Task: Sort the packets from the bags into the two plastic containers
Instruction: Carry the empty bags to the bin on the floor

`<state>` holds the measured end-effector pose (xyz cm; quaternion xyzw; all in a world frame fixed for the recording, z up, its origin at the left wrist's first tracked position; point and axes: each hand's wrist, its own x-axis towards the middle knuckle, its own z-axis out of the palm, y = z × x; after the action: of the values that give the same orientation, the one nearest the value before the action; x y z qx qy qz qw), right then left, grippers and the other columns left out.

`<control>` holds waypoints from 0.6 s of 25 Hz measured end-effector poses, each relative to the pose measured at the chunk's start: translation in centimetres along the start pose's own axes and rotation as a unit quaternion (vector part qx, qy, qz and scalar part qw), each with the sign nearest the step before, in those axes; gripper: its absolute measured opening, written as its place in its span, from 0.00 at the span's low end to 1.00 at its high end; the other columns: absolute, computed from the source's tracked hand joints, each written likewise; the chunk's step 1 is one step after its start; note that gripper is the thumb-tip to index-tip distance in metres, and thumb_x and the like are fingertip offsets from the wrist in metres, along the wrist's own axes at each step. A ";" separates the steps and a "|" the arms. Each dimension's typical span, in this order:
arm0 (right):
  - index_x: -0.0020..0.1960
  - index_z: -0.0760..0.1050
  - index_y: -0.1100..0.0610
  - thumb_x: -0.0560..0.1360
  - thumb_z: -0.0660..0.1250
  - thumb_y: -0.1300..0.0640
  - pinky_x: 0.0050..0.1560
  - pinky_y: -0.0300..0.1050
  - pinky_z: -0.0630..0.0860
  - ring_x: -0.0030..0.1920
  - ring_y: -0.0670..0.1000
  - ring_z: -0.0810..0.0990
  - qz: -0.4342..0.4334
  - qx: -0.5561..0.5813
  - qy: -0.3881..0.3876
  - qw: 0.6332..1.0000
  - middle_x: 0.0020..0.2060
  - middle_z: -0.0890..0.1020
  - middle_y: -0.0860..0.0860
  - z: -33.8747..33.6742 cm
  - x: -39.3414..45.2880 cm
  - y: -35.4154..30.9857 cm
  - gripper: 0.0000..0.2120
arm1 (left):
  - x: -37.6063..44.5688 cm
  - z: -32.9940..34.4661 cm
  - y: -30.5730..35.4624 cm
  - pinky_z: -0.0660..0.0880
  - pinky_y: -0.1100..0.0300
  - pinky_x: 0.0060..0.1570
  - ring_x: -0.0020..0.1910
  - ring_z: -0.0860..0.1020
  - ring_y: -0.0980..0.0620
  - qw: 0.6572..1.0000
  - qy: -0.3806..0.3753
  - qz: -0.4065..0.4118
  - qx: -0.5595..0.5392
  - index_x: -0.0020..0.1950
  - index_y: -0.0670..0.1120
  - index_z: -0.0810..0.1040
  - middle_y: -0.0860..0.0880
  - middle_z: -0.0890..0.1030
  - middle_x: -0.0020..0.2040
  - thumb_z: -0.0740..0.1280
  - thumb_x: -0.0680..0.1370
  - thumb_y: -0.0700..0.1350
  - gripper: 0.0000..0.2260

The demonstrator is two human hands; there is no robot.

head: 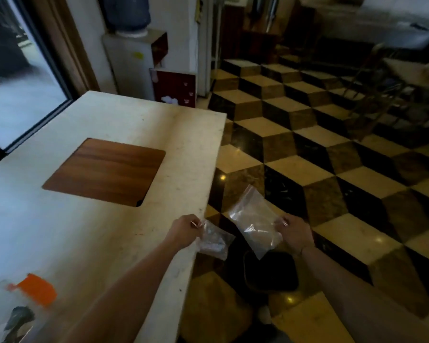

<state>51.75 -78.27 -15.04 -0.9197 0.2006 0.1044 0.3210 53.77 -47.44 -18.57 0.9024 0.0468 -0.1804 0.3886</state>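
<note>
Pinching a crumpled clear bag (214, 240) in my left hand (183, 230) at the tabletop (97, 231) edge, I gripped a flatter clear bag (254, 222) with my right hand (295, 235) fingers at three o'clock, above the checkered floor (332, 149).

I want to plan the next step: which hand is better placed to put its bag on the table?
Left, probably. The left hand holds its clear bag at the table edge; the right hand and its bag hang over the floor.

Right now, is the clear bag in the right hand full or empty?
Looks empty: the clear bag hangs flat and see-through from the right hand, floor tiles showing through.
</note>
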 end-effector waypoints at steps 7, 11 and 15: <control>0.49 0.78 0.58 0.79 0.61 0.53 0.44 0.47 0.73 0.46 0.58 0.80 0.015 -0.012 0.023 1.000 0.45 0.82 0.57 -7.3 2.9 9.9 0.10 | 3.5 6.2 8.8 0.71 0.64 0.36 0.39 0.77 0.57 0.998 -0.030 0.047 0.029 0.46 0.52 0.78 0.55 0.78 0.39 0.71 0.73 0.47 0.04; 0.50 0.77 0.57 0.80 0.58 0.51 0.46 0.54 0.76 0.44 0.58 0.79 0.036 -0.008 0.010 0.999 0.45 0.82 0.58 -10.8 5.6 15.1 0.12 | 5.1 10.5 13.6 0.70 0.64 0.36 0.40 0.77 0.55 0.996 -0.049 0.069 0.042 0.47 0.47 0.78 0.53 0.79 0.39 0.69 0.76 0.49 0.06; 0.50 0.77 0.57 0.80 0.58 0.52 0.45 0.55 0.76 0.42 0.57 0.79 0.033 -0.007 -0.016 0.999 0.45 0.82 0.57 -13.6 8.0 19.1 0.12 | 5.8 14.3 17.4 0.70 0.72 0.29 0.33 0.77 0.62 0.996 -0.066 0.051 0.022 0.42 0.48 0.76 0.53 0.79 0.35 0.68 0.77 0.47 0.06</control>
<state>51.43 -102.91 -17.53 -0.9130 0.2250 0.1312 0.3140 59.00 -70.09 -17.79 0.8979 -0.0291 -0.2207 0.3799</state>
